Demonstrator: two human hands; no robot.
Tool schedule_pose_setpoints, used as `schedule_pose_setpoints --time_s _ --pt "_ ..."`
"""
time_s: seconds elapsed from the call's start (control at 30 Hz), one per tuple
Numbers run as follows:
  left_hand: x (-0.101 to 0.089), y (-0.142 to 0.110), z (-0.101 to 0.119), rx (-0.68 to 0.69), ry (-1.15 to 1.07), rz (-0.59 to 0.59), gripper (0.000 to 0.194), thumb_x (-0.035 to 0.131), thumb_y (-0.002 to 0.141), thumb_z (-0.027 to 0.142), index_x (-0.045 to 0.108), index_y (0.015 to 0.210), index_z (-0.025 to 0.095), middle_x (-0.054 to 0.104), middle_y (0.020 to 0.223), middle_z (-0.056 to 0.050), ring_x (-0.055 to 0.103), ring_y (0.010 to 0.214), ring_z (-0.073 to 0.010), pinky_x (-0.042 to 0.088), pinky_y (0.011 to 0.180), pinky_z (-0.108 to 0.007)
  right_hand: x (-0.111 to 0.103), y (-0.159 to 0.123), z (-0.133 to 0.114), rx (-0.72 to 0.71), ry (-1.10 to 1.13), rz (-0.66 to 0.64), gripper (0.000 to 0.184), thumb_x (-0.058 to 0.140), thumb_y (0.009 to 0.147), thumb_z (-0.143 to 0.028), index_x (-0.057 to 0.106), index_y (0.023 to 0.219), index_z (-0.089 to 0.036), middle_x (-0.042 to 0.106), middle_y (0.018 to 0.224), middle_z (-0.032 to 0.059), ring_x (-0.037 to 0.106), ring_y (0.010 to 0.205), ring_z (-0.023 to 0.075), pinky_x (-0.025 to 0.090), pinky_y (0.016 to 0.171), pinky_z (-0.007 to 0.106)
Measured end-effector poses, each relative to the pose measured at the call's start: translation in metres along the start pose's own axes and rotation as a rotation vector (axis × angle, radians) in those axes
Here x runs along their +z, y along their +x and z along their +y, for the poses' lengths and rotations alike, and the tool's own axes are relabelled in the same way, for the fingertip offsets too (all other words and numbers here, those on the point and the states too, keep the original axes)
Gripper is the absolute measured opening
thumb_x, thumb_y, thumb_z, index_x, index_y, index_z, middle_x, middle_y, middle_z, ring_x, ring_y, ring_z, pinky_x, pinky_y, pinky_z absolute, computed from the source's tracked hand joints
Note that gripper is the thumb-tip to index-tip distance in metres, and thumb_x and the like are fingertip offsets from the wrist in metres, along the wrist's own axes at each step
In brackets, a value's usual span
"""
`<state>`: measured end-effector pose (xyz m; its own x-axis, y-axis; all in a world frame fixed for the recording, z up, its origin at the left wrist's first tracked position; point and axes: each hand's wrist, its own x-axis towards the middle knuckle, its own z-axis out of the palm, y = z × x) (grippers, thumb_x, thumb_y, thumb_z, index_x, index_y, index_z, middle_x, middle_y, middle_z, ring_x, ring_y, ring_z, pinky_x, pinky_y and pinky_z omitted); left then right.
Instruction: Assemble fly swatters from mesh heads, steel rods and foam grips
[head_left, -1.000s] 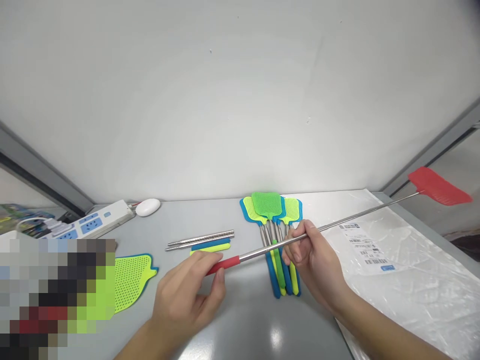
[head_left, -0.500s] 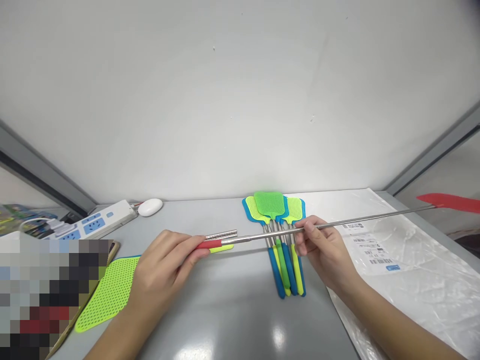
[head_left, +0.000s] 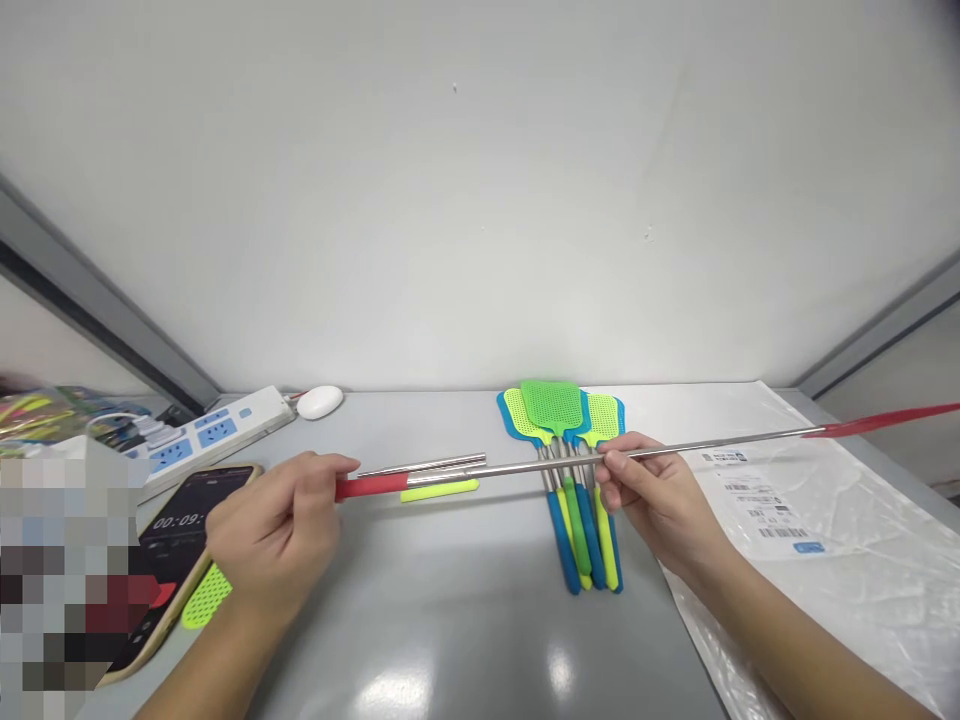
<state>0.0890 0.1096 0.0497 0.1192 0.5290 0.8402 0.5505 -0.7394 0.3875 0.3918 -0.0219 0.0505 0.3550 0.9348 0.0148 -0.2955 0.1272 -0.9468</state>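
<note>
A red fly swatter (head_left: pixel 517 467) with a long metal shaft stretches level across the view, its red head nearly edge-on at the far right. My left hand (head_left: pixel 274 530) is closed around the end of its red handle. Farther along, my right hand (head_left: pixel 660 495) pinches the shaft between thumb and fingers. Beneath the shaft lie a loose yellow-green handle (head_left: pixel 439 491) and thin metal tubes (head_left: pixel 461 461). Behind it rests a stack of green, yellow and blue fly swatters (head_left: pixel 555 408), handles toward me. A yellow-green mesh head (head_left: pixel 204 600) is partly hidden by my left arm and a phone.
The phone (head_left: pixel 191 510) with a timer lies at the left, partly pixelated. Behind it are a power strip (head_left: pixel 225 430) and a white oval object (head_left: pixel 320 402). A white plastic bag with labels (head_left: pixel 847 590) covers the right side. A wall stands behind.
My left hand has shifted left to the handle's end, baring more red handle. The swatter's head has turned more edge-on. The view has swung left, and the phone shows more fully.
</note>
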Motion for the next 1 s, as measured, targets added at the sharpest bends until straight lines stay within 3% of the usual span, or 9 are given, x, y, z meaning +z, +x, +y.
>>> schedule_pose_setpoints --time_s 0.17,0.23,0.57,0.67,0.77,0.9,1.0 --pt "0.004 -0.001 0.02 -0.214 -0.021 0.068 0.025 0.051 0.093 0.024 0.071 0.08 0.02 0.061 0.061 0.002 0.053 0.051 -0.0099 0.041 0.053 -0.027 0.003 -0.003 0.005 0.014 -0.004 -0.037 0.012 0.075 0.081 -0.033 0.07 0.085 -0.022 0.07 0.069 0.0004 0.055 0.049 0.0086 0.043 0.052 0.023" --pt "0.006 -0.003 0.027 -0.229 -0.072 0.05 0.024 0.05 0.093 0.024 0.07 0.083 0.02 0.063 0.062 0.002 0.055 0.053 -0.0103 0.043 0.053 -0.026 0.004 -0.005 0.005 0.009 -0.034 -0.037 0.014 0.076 0.08 -0.033 0.07 0.084 -0.022 0.07 0.068 0.0012 0.055 0.05 0.0095 0.044 0.053 0.024" --pt "0.015 -0.018 0.068 0.144 -0.293 -0.253 0.019 0.056 0.084 0.008 0.064 0.099 0.018 0.068 0.074 -0.001 0.06 0.06 -0.0108 0.048 0.055 -0.021 0.022 -0.023 0.014 0.013 -0.184 -0.071 0.014 0.078 0.077 -0.034 0.071 0.08 -0.022 0.07 0.063 0.0029 0.058 0.052 0.0136 0.048 0.05 0.027" --pt "0.019 -0.017 0.076 0.233 -0.307 -0.288 0.02 0.063 0.082 0.009 0.062 0.1 0.017 0.065 0.071 0.0 0.058 0.058 -0.0108 0.046 0.055 -0.022 0.023 -0.026 0.012 0.023 -0.2 -0.075 0.016 0.079 0.076 -0.035 0.072 0.079 -0.021 0.07 0.063 0.0038 0.06 0.053 0.0141 0.049 0.05 0.027" --pt "0.021 -0.015 0.069 0.305 -0.267 -0.318 0.017 0.069 0.083 0.015 0.062 0.098 0.018 0.057 0.061 0.003 0.048 0.05 -0.0095 0.039 0.049 -0.022 0.018 -0.025 0.01 0.047 -0.202 -0.109 0.016 0.079 0.076 -0.034 0.073 0.082 -0.021 0.07 0.064 0.0032 0.061 0.056 0.0149 0.05 0.053 0.028" --pt "0.021 -0.011 0.045 0.403 -0.198 -0.34 0.016 0.069 0.084 0.02 0.062 0.098 0.019 0.061 0.066 0.0 0.048 0.055 -0.0122 0.038 0.053 -0.025 0.008 -0.019 0.006 0.025 -0.121 -0.176 0.02 0.077 0.079 -0.039 0.072 0.089 -0.022 0.064 0.061 0.0007 0.058 0.056 0.0143 0.047 0.054 0.028" --pt "0.02 -0.006 0.028 0.37 -0.134 -0.315 0.014 0.069 0.085 0.02 0.063 0.097 0.02 0.062 0.068 0.0 0.048 0.056 -0.0122 0.039 0.055 -0.026 0.002 -0.01 -0.001 -0.006 0.021 -0.061 0.022 0.071 0.083 -0.043 0.072 0.089 -0.022 0.059 0.058 -0.001 0.051 0.053 0.0118 0.045 0.053 0.026"
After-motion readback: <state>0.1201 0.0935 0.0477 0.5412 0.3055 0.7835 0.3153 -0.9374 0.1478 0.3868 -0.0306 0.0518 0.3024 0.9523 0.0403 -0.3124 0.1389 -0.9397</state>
